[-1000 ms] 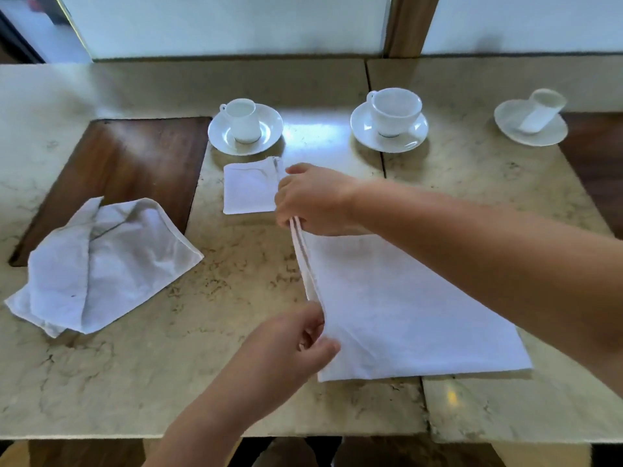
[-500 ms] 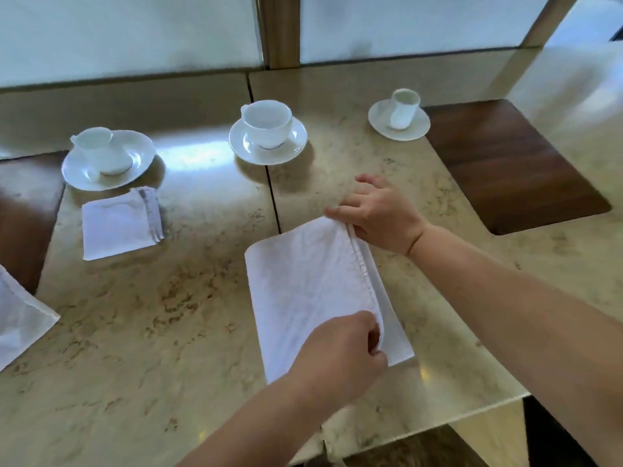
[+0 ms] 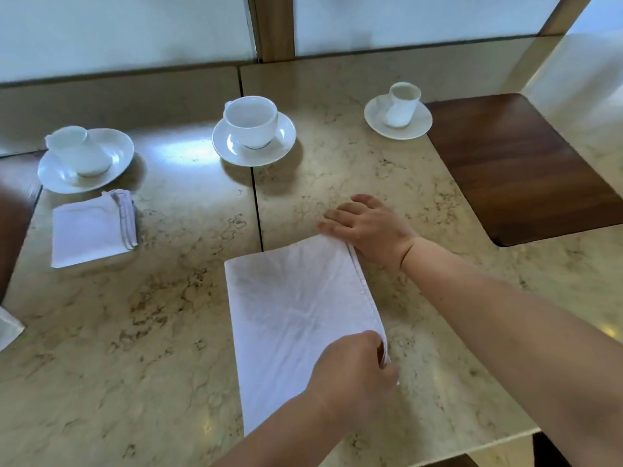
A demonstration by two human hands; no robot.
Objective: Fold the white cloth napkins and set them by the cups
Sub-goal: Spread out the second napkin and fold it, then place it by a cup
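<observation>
— White and soft: big white cloth napkin (image 3: 296,318), folded in half, flat on the beige marble table (image 3: 135,332), right in front.

— And the left hand (image 3: 354,369)?

— Clenched on the near right corner. Thumb and fingers pinched tight on both layers.

— The right hand (image 3: 367,227)?

— Laid flat at the far right corner. Fingers (image 3: 337,215) stretched out and a bit apart, gripping nothing, tips on the table.

— Which way round?

— Long side running from near to far, leaning a little left. Stitched edges on the right, fold on the left.

— Different from a second ago?

— Yes. Back then twice as wide, hands on the left edge. Now flipped over to the right and narrow.

— Anything else?

— Small square folded white napkin (image 3: 91,230) just beside the left white cup on a saucer (image 3: 81,153). Two more white cups on saucers (image 3: 251,124) farther back.
</observation>
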